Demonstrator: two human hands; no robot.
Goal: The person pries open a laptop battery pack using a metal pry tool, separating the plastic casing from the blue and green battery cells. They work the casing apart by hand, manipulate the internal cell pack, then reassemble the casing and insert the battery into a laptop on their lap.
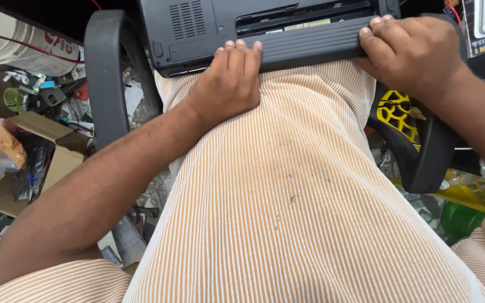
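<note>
A black laptop point(197, 25) lies upside down at the top of the head view, against my striped orange-and-white shirt point(287, 185). Its long ribbed battery point(310, 42) runs along the near edge. My left hand point(228, 84) presses its fingertips on the battery's left end. My right hand point(413, 53) curls over the battery's right end, fingers on top of it. An open slot shows behind the battery.
Black chair armrests stand at the left point(108, 73) and right point(430, 151). On the floor to the left lie a cardboard box point(35, 163) with parts, plastic bags and small tools. A yellow plastic piece point(397, 112) and a green object point(464, 219) lie at the right.
</note>
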